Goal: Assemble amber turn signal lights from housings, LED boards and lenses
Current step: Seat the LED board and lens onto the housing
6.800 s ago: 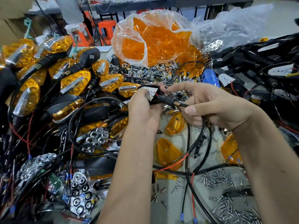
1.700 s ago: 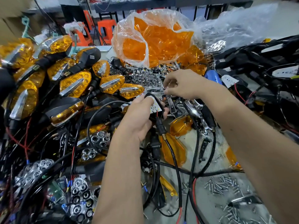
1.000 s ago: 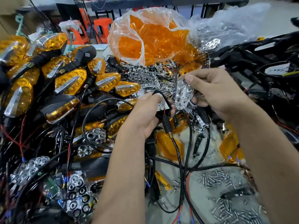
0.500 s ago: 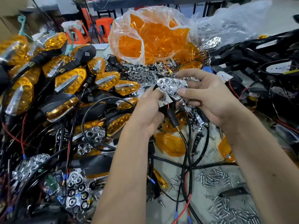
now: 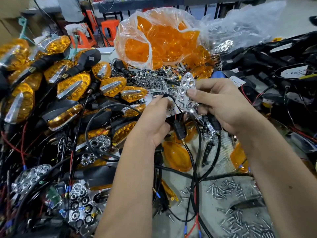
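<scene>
My right hand point(image 5: 221, 107) pinches a chrome honeycomb reflector point(image 5: 186, 93), held upright above the bench. My left hand point(image 5: 154, 124) grips a white LED board point(image 5: 171, 109) with its black housing stem point(image 5: 179, 130) and a black cable point(image 5: 193, 162) hanging down from it. The reflector's lower edge sits right against the board. Loose amber lenses point(image 5: 176, 156) lie on the bench just below both hands.
Finished amber signal lights point(image 5: 73, 86) are piled at the left. A plastic bag of amber lenses point(image 5: 159, 40) stands behind, with loose chrome reflectors point(image 5: 149, 79) in front of it. Black housings and wires point(image 5: 274, 66) fill the right. Screws point(image 5: 228, 188) are scattered at the lower right.
My right hand picked a chrome reflector from the pile, turned it from flat to upright and brought it against the LED board in my left hand.
</scene>
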Motion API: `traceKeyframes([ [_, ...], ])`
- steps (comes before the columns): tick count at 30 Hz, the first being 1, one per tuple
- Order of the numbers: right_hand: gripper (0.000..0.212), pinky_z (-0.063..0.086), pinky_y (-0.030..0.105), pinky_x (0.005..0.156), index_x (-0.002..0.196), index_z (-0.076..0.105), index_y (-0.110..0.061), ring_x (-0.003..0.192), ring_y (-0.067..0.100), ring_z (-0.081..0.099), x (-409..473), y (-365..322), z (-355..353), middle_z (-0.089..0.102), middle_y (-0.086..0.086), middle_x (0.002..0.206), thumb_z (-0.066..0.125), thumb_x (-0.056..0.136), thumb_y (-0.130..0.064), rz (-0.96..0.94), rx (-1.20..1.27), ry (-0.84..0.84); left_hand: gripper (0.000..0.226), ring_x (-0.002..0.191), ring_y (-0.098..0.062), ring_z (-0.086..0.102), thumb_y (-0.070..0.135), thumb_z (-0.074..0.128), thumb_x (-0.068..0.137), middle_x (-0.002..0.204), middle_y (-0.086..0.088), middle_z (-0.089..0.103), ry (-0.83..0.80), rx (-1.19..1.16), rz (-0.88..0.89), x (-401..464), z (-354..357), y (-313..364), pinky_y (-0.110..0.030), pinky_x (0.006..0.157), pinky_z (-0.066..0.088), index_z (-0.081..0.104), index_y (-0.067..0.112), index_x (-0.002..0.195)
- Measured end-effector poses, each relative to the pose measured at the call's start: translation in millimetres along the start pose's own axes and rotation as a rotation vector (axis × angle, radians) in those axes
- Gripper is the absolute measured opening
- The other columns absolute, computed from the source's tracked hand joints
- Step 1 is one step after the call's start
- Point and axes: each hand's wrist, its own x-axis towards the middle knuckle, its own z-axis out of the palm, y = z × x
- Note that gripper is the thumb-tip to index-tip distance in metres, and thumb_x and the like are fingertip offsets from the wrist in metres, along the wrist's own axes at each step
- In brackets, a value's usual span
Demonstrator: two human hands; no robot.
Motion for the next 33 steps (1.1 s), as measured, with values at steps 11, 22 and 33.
traceKeyframes([
  [11,0.027,0.044,0.023,0.045,0.109,0.071,-0.013,0.057,0.027,0.056,-2,-2,13,0.065,0.009,0.070,0.083,0.085,-0.008,-0.052,-0.085,-0.060,0.020,0.083,-0.027,0.063,0.012,0.049,0.106,0.107,-0.016,0.066,-0.136,0.026,-0.056,-11,-1,9,-0.039,0.073,0.058,0.062,0.020,0.119],
  [22,0.026,0.050,0.029,0.048,0.109,0.068,-0.016,0.050,0.019,0.057,-2,-1,14,0.064,0.001,0.068,0.080,0.089,-0.007,-0.068,-0.283,-0.095,0.038,0.091,-0.030,0.065,0.021,0.040,0.112,0.130,-0.027,0.062,-0.183,-0.114,-0.140,-19,0,13,-0.040,0.075,0.061,0.048,0.012,0.149],
  [33,0.023,0.045,0.024,0.046,0.100,0.061,-0.015,0.045,0.018,0.051,-1,-5,17,0.058,0.011,0.087,0.079,0.089,-0.006,-0.046,-0.350,-0.116,0.038,0.086,-0.025,0.066,0.023,0.034,0.107,0.116,-0.018,0.065,-0.232,-0.134,-0.179,-24,1,16,-0.039,0.079,0.056,0.057,0.005,0.132],
])
